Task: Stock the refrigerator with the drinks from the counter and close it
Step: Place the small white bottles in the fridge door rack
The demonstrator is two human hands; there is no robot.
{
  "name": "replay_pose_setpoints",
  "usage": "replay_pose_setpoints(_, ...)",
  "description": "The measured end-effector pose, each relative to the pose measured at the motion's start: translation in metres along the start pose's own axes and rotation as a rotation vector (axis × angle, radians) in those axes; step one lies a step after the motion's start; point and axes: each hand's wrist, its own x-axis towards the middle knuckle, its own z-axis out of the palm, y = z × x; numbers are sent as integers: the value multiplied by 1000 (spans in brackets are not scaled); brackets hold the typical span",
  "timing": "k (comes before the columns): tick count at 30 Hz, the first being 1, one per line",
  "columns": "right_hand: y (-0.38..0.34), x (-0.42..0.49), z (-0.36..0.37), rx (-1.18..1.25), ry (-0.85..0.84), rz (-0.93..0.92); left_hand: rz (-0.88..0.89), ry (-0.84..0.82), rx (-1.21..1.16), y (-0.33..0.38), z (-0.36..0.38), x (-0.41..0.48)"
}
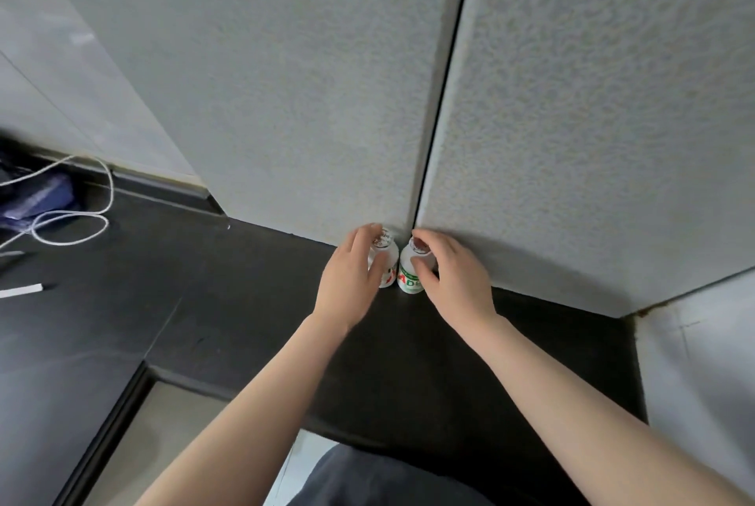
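Your left hand (351,276) curls round the small white plastic bottle with red label (389,258), and your right hand (453,280) grips the twin bottle with green label (409,272). Both stand on the matte black counter (245,301), just below the dark seam (441,96) between rough grey panels. These smooth, narrow bottles could slip or knock together if you lift them in a hurry.

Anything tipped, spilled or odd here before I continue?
Nothing stands out. The left bottle and right bottle stand upright, capped, side by side on the black counter, with no spill visible. A loose white cable lies far left, away from them.
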Motion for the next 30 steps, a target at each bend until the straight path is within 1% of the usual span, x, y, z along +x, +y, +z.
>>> replay_pose_setpoints(9, 7, -1, 1, 28, 48, -56, -195, 82, -171, -7, -4, -14)
replay_pose_setpoints(13, 9, -7, 1, 25, 57, -65, -285, 200, -292, -9, -6, -37)
replay_pose_setpoints(16, 0, -18, 3, 66, 129, -61, -281, 300, -320, -7, -14, -63)
replay_pose_setpoints(18, -13, -24, 6, 96, 162, -90, -317, 368, -349, -10, -27, -85)
replay_pose_setpoints(20, -29, -31, 7, 137, 161, -144, -366, 453, -402, -12, -42, -110)
replay_pose_setpoints(23, -58, -42, 15, 203, 67, -254, -438, 589, -471, -16, -67, -150)
replay_pose_setpoints(30, -130, -90, 56, 360, -301, -413, -694, 786, -447, -33, -107, -271)
